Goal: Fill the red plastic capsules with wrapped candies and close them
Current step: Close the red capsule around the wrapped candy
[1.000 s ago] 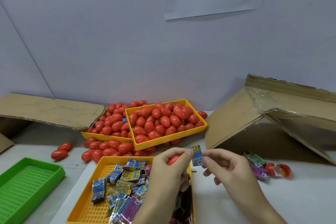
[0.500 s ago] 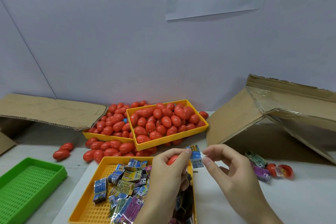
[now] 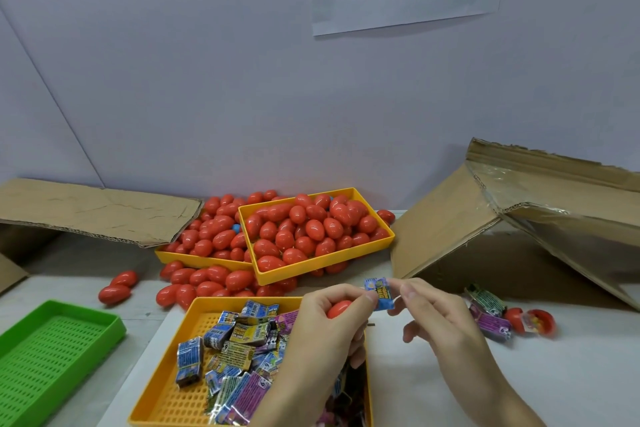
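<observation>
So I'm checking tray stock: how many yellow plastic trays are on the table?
3: yellow plastic candy tray nearest; two capsule trays behind, one right, one left partly hidden.

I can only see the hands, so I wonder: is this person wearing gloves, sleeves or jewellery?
No. The left hand and right hand are bare, without gloves, rings or a watch. Both forearms are uncovered as far as the picture's lower edge; no sleeve shows.

Candy tray [image 3: 194,392] sits right up front, perforated tray [image 3: 52,350] to its left, two capsule-loaded trays [image 3: 322,262] behind it by the wall, cardboard box [image 3: 485,218] off right with loose candies [image 3: 488,314] just before it.
</observation>
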Available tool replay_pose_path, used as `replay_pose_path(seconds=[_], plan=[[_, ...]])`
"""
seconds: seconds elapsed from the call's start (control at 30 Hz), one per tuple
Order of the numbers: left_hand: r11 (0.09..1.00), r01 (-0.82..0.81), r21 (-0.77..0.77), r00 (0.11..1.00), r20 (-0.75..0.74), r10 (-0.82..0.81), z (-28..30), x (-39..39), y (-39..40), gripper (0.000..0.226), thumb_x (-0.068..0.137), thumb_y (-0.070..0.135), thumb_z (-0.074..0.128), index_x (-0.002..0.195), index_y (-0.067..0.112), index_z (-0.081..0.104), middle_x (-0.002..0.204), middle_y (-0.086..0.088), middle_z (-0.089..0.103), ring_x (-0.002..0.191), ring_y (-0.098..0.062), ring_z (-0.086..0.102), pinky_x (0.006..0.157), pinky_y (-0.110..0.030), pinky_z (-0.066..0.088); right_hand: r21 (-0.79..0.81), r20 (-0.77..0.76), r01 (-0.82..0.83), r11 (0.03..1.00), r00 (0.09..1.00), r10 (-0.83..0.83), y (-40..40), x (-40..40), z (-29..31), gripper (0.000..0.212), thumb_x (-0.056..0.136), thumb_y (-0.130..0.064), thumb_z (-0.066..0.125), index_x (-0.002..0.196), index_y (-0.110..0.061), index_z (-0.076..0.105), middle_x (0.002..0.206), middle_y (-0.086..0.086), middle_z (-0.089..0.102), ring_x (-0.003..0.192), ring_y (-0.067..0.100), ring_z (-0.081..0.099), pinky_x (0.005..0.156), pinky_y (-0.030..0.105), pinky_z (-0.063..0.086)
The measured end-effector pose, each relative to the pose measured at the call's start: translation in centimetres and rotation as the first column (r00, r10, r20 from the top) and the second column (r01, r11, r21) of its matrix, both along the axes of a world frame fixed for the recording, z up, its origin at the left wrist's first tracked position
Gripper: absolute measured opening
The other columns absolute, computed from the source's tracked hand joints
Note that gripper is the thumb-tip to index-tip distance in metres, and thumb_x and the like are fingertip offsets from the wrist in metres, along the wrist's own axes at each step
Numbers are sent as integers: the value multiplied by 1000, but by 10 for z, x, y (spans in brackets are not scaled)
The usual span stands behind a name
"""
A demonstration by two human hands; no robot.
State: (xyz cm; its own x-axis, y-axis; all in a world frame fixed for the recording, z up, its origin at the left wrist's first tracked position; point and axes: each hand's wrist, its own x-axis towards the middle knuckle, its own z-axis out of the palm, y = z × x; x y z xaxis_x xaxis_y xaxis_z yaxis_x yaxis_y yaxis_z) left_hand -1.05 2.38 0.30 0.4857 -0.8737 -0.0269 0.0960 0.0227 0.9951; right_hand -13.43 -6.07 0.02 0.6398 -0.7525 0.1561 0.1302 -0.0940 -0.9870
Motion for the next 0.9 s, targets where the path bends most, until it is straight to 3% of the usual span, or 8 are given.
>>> replay_pose_path(seconds=[0.1, 0.23, 0.37, 0.57, 0.77, 0.9], plan=[[1000, -14, 7, 996, 91, 13, -1, 1, 0, 18, 87, 24, 71, 71, 19, 75, 49, 3, 49, 40, -13, 42, 42, -24, 39, 5, 42, 16, 1000, 999, -16, 1, 0, 1, 25, 75, -41, 57, 84, -33, 79, 86, -6, 71, 67, 0, 58, 59, 22, 51], [999, -46, 12, 985, 166, 43, -2, 2, 1, 15, 88, 21, 71, 74, 19, 76, 47, 6, 52, 39, -11, 45, 41, -24, 40, 1, 70, 85, 996, 994, -85, 1, 2, -1, 15, 71, -33, 66, 75, -28, 79, 87, -6, 72, 70, 0, 62, 62, 13, 49], [994, -106, -16, 991, 81, 107, -3, 3, 1, 11, 89, 19, 68, 93, 14, 77, 48, -1, 47, 41, -14, 41, 42, -25, 38, 53, 81, 88, 995, 992, -92, 2, 5, -4, 16, 68, -31, 67, 78, -36, 79, 84, -10, 71, 65, -1, 60, 57, 18, 50], [988, -152, -30, 986, 64, 154, -3, 2, -1, 16, 92, 19, 65, 86, 24, 79, 46, 2, 47, 40, -13, 43, 42, -25, 37, 133, 46, 41, 990, 998, -48, 3, 7, -8, 25, 63, -43, 66, 85, -38, 78, 75, -1, 69, 65, 8, 57, 63, 30, 49], [970, -243, -32, 951, 192, 244, 0, 0, 0, 9, 79, 23, 79, 72, 28, 76, 62, 9, 64, 49, -7, 58, 46, -16, 44, 230, 43, 30, 973, 998, -41, 1, 7, -12, 33, 63, -39, 69, 89, -22, 79, 72, 4, 69, 63, 10, 58, 63, 32, 47], [953, -301, -26, 922, 246, 297, 1, 0, 1, 13, 76, 23, 82, 78, 23, 69, 73, 1, 63, 50, -10, 60, 45, -17, 44, 335, 71, -7, 942, 997, -18, -1, 7, -13, 34, 63, -30, 68, 88, -9, 78, 71, 6, 65, 64, 10, 60, 59, 30, 46]])
